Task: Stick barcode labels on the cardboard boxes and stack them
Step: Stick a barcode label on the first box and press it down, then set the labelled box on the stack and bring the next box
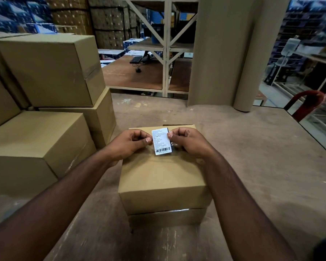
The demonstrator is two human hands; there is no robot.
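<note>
- Label (162, 141), white with a barcode at its lower end, held upright above the far end of the box (163, 176).
- Left hand (129, 146) pinching the label's left edge, fingers curled.
- Right hand (188, 143) pinching the right edge, with a clear backing strip behind it.
- Box on the table (252, 166), on top of a second box (167, 216).
- Stack (45, 102) of bigger boxes to the left.
- Paper roll (233, 53) standing beyond, red chair (307, 104) at right.
</note>
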